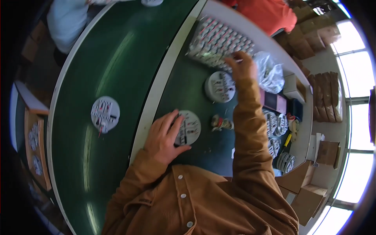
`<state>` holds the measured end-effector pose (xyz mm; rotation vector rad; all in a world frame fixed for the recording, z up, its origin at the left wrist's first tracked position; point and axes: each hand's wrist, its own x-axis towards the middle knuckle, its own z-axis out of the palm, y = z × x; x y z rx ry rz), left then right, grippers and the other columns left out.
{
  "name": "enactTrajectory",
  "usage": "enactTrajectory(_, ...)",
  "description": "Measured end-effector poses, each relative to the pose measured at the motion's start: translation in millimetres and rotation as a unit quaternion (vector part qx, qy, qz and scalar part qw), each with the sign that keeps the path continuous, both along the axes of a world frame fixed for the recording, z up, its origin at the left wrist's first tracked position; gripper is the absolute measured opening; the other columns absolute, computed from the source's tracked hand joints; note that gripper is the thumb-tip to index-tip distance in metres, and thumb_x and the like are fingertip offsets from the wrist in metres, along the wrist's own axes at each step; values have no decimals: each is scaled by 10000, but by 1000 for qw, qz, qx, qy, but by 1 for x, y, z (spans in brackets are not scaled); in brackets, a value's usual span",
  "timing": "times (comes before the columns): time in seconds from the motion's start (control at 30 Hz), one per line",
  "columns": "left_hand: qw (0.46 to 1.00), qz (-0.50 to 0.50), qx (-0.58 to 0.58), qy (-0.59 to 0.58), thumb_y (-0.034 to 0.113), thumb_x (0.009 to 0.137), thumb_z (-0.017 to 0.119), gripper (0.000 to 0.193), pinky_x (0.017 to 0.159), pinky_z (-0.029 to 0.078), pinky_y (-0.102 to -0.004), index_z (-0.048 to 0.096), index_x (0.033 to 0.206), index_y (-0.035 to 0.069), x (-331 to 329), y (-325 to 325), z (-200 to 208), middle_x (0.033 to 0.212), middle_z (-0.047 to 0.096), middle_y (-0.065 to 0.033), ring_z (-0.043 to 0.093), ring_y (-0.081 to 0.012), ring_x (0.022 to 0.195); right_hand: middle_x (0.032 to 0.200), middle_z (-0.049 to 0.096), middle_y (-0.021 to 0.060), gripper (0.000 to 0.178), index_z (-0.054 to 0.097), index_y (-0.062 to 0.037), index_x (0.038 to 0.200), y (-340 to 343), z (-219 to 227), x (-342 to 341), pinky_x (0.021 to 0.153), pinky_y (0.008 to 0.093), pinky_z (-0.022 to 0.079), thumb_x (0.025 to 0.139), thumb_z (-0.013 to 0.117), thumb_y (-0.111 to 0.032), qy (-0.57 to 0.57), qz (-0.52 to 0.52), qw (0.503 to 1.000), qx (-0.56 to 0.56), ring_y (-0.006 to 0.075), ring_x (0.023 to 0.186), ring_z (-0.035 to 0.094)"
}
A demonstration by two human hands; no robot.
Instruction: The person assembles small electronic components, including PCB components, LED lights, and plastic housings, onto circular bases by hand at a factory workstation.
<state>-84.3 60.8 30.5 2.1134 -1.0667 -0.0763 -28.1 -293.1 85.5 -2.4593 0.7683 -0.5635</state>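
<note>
The left hand (161,138), fingers spread, steadies a round component plate (192,126); beyond the plate, the right hand (244,69), fingers narrow, hold unclear, seemingly picks among rowed small parts (220,36). A clean lift seems due.

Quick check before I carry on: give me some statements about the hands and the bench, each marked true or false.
1. The left hand is at a round pale part. True.
2. A clear plastic bag lies to the right of the right hand. True.
3. The right hand is on the same round part as the left. False: it is at the near edge of the tray of small parts.
4. A yellow tool lies to the right of the right forearm. True.
5. A hand holds the round part on the long green surface at left. False: that lone part lies untouched.
</note>
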Motion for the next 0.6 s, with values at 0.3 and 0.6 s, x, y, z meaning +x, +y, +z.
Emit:
enactTrajectory(0.3, 995, 31, -84, 34, 152, 601, 981, 1107, 1171, 426, -476, 468, 1574, 32, 11, 13, -7, 1507, 568, -169, 546, -353, 1366, 1054, 761, 124, 275, 792, -1, 1164, 142, 50, -113, 797, 298, 567, 890, 786, -17, 57, 304, 947, 84, 182, 854, 696)
enactTrajectory(0.6, 994, 32, -101, 23, 76, 619, 935, 1031, 1122, 470, -424, 504, 1553, 13, 15, 10, 1, 1348, 695, -110, 616, -300, 1275, 1016, 700, 92, 251, 752, -6, 1114, 183, 7, -105, 758, 345, 539, 863, 763, 9, 46, 444, 891, -80, 272, 817, 642)
